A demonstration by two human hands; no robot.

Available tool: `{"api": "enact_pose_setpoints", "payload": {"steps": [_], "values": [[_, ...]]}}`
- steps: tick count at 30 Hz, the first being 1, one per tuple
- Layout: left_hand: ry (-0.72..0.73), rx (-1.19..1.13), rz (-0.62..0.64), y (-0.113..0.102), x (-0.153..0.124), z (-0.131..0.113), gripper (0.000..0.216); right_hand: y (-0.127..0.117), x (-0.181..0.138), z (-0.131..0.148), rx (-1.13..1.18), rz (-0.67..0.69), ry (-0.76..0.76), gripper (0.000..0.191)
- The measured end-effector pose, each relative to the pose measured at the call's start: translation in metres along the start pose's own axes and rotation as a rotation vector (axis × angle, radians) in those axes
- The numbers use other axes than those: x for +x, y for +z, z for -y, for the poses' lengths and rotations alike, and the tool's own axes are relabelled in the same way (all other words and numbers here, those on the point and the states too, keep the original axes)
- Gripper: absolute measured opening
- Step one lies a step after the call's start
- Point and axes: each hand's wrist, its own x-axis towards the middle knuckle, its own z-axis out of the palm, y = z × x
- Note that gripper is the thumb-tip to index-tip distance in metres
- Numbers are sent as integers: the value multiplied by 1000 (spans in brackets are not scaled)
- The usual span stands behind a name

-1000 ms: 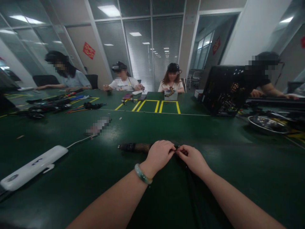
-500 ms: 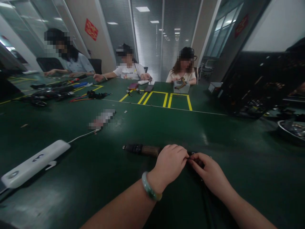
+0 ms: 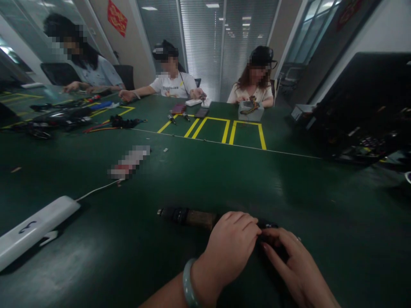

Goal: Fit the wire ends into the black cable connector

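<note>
Over the last second the view had tipped down and drawn closer, so the hands sat lower and larger in the head view, while their grip on the work looked unchanged; I judged the fiddling at the tool's end was ongoing rather than finished.

At the far left a white power strip [image 3: 35, 224] lay on the green desk [image 3: 96, 256], its thin cable running toward a blurred patch. Right of it, a dark cylindrical tool [image 3: 188, 217] with a brown wooden-looking middle lay on its side, its black tip pointing left. The left hand [image 3: 233, 246], a pale green bangle [image 3: 189, 286] at its wrist, was curled over the tool's right end, fingers pressed together and pinching a small dark part there. The right hand [image 3: 293, 265] met it from the other side, fingertips touching the same dark part, just beside the left fingertips. What exactly was pinched stayed too dark to tell. A black cord seemed to trail toward the body below the hands.

Across the desk other people worked at their own things, well apart.
</note>
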Motion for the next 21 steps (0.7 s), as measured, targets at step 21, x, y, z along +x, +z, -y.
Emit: {"api": "enact_pose_setpoints", "payload": {"steps": [21], "values": [[7, -1, 13, 4, 0, 6, 13, 6, 4, -23, -85, -59, -189, 14]]}}
